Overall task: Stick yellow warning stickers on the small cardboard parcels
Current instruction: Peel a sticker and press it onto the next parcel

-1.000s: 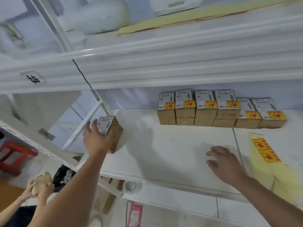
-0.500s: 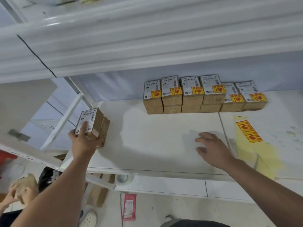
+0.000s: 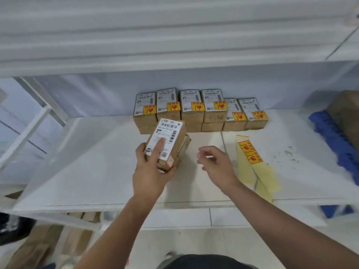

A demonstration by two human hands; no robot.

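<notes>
My left hand grips a small cardboard parcel with a white barcode label and no yellow sticker, held tilted above the white shelf; a second brown parcel seems to sit under it in the same grip. My right hand hovers just right of it, fingers loosely curled, holding nothing. A row of several parcels with yellow-and-red warning stickers stands against the back wall. A yellow backing strip with two warning stickers lies to the right of my right hand.
A blue pallet with a large brown box sits at the far right. A shelf board overhangs the work area. Cardboard pieces lie on the floor at lower left. Small crumbs are scattered right of the sticker strip.
My left hand carried the unlabelled parcel from the shelf's left edge to the middle, in front of the row. My right hand lifted off the shelf toward it.
</notes>
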